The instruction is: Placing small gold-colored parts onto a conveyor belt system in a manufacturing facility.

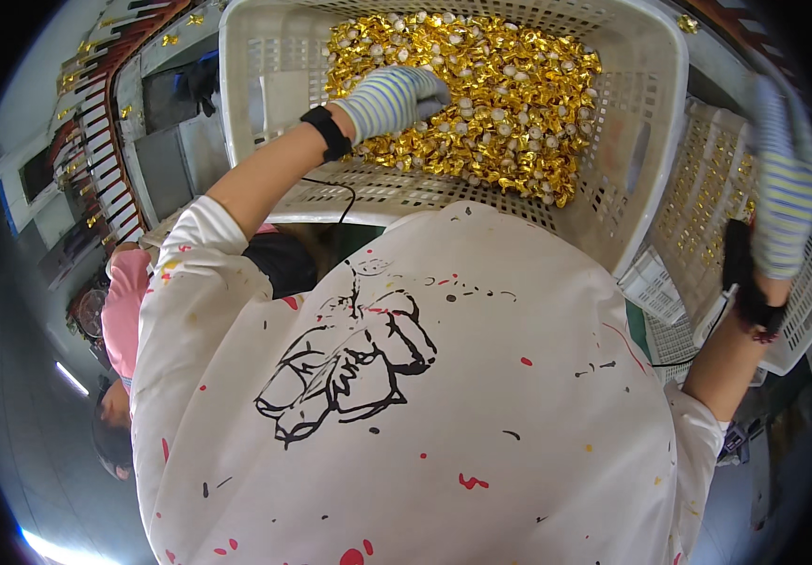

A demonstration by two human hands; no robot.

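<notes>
A large off-white plastic crate (651, 122) with slotted walls stands before me, holding a thick layer of gold-wrapped candies (510, 104). My left hand (392, 97), in a striped glove with grey on the fingers, is over the candies at the crate's left part. Its fingers are curled together, and what they hold, if anything, is hidden. Off to the right, outside the crate, my right hand (787, 188) wears a matching glove and is raised beside a second crate (698, 179) with scattered gold pieces. Motion smears its fingers, so their grip does not show.
On the left runs a curved machine with a row of dark red and white slats (97, 104), some bearing gold pieces. Behind it, at my left, is a person in a pink top (125, 301). Smaller white slotted baskets (653, 285) sit at the lower right.
</notes>
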